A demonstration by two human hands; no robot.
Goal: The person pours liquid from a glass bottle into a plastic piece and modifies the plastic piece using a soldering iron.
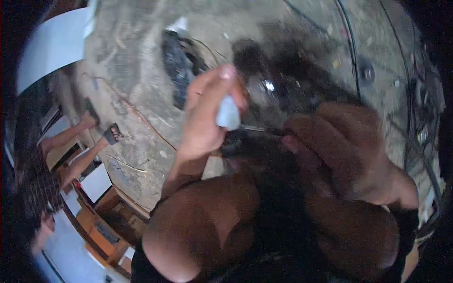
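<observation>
My left hand (205, 111) is closed around a pale, whitish handle (228, 113), its thumb pointing up. From the handle a thin metal shaft (257, 129) runs right to the fingers of my right hand (337, 148). That hand is closed, thumb and forefinger pinched at the shaft's far end; whatever small piece lies between them is too dark to make out. Both hands are above my bent knees. Beyond my left hand, a crumpled black plastic bag (177, 66) lies on the floor.
Dark wet stains mark the concrete floor (137, 89). Black cables (351, 47) run along the right side. At the left, another person (42, 179) sits near wooden boxes (111, 212), feet in sandals. A white panel (54, 45) stands at upper left.
</observation>
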